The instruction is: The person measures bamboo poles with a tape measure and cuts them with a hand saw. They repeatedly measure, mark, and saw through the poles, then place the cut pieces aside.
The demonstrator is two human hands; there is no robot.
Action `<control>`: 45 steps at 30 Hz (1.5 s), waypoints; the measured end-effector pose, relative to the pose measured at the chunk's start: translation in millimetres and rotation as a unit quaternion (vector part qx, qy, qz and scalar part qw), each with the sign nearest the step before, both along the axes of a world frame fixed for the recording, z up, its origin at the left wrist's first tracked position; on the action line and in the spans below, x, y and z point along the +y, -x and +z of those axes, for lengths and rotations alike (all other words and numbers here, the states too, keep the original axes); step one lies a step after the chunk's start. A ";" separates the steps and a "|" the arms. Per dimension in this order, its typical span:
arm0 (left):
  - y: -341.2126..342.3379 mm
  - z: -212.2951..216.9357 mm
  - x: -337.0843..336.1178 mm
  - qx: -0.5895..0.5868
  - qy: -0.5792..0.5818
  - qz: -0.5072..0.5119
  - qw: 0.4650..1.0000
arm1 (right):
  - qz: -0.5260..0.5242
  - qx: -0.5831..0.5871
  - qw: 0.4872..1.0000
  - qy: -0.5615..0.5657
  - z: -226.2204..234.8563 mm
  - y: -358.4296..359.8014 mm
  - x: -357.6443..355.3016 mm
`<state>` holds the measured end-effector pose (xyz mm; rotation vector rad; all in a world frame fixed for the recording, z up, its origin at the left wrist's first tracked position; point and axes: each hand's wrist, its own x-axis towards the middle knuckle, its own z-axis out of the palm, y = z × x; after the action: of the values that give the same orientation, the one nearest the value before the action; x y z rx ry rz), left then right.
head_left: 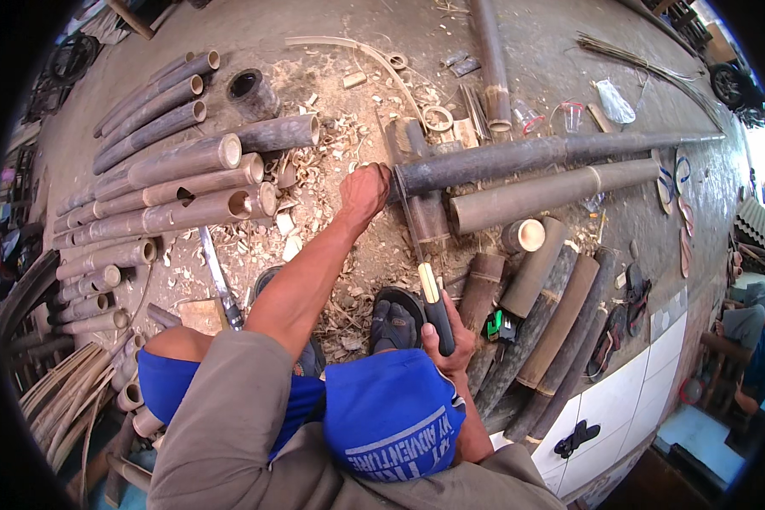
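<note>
My right hand (452, 342) is closed around the black and cream handle of a hand saw (434, 310). The saw's long thin blade points away from me and crosses a dark bamboo pole (518, 159) near its left end. That end is gripped by my left hand (366, 195), just left of the blade, its fingers wrapped over it. Beneath the pole, a short thick bamboo piece (430, 219) lies crosswise. A paler bamboo tube (552, 195) rests alongside the pole on its near side.
Cut bamboo tubes (187, 174) lie in rows at left; more bamboo sections (561, 319) lie at right beside a green and black object (500, 326). Wood shavings (331, 136) cover the floor. A long blade (218, 276) lies near my left knee. Sandals (684, 217) and a person (752, 340) are far right.
</note>
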<state>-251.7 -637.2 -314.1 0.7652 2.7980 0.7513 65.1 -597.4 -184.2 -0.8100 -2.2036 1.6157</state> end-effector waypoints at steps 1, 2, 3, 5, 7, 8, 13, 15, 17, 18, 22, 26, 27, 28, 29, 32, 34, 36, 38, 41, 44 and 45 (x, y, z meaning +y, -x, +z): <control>-1.2 -1.8 0.7 0.003 0.001 0.015 1.000 | 0.005 0.010 1.000 -0.019 -2.7 0.1 -0.7; -2.9 -2.5 1.8 0.005 0.003 0.029 1.000 | 0.009 0.020 0.999 -0.038 -6.4 0.2 -1.4; -4.6 -3.9 1.6 0.007 0.005 0.044 0.999 | 0.013 0.029 0.998 -0.057 -7.8 0.4 -2.3; -1.8 -6.7 -0.5 0.002 -0.015 0.018 1.000 | 0.017 0.020 0.998 -0.062 -5.5 -0.8 -3.7; 2.8 -10.3 -2.6 0.007 -0.022 0.014 1.000 | 0.023 0.022 0.998 -0.061 -6.1 0.7 -4.3; 3.1 -12.4 -2.4 0.011 -0.019 0.022 1.000 | 0.027 0.027 0.998 -0.059 -8.5 1.6 -4.1; 1.7 -15.2 1.0 0.024 -0.050 0.025 0.998 | 0.049 -0.025 0.997 -0.063 -2.2 62.5 5.4; 1.9 -10.8 3.3 0.008 -0.048 0.015 0.999 | 0.048 -0.069 0.994 -0.074 0.4 73.7 9.0; 2.8 -12.4 -4.5 0.005 -0.022 0.002 1.000 | 0.049 -0.018 0.996 -0.068 -2.7 45.3 1.4; 8.6 -10.2 -7.6 0.008 -0.012 -0.003 1.000 | 0.051 0.013 0.996 -0.068 -5.0 28.2 -2.2; 1.4 -5.6 -2.4 -0.005 -0.031 0.022 0.999 | 0.039 0.024 0.998 -0.054 -6.7 -8.5 -5.7; -3.7 -10.5 3.9 -0.014 -0.033 0.042 0.998 | 0.032 -0.014 0.996 -0.083 -10.1 94.6 12.6; 1.9 -9.4 1.8 -0.020 -0.038 0.028 0.999 | 0.026 -0.023 0.997 -0.074 -6.8 112.1 14.5; 4.8 -6.1 1.2 -0.026 -0.044 0.015 0.999 | 0.019 -0.033 0.997 -0.064 -4.3 119.8 15.2; 0.5 -8.5 1.3 -0.007 -0.056 0.008 0.998 | 0.016 -0.017 0.997 -0.075 -4.9 105.8 11.6; 5.6 -6.7 -5.0 -0.015 -0.043 0.021 0.999 | 0.027 0.034 0.994 -0.104 -14.0 25.1 -7.1; 9.2 -10.6 -11.8 -0.004 -0.025 -0.013 1.000 | 0.038 0.051 0.991 -0.115 -11.4 10.2 -7.3; 7.6 -11.4 -20.8 -0.014 -0.006 -0.026 1.000 | 0.049 0.052 0.992 -0.107 -14.5 22.9 -5.4; 9.8 -1.4 -20.6 -0.065 -0.020 -0.075 0.995 | 0.035 0.000 0.997 -0.068 -14.7 73.3 11.4; 15.2 24.1 -28.3 -0.059 0.039 -0.160 0.985 | -0.005 0.035 0.998 -0.048 -16.5 92.6 12.4; 8.8 35.4 -23.9 -0.044 0.080 -0.175 0.980 | -0.003 0.023 0.997 -0.067 -16.3 87.2 5.5; 12.3 36.5 -22.8 -0.064 0.089 -0.156 0.982 | 0.005 0.014 0.998 -0.064 -10.3 87.6 4.9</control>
<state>-264.1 -660.0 -277.6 1.0453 2.5037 0.4704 -22.5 -592.5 -194.5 -0.7366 -2.2674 1.4627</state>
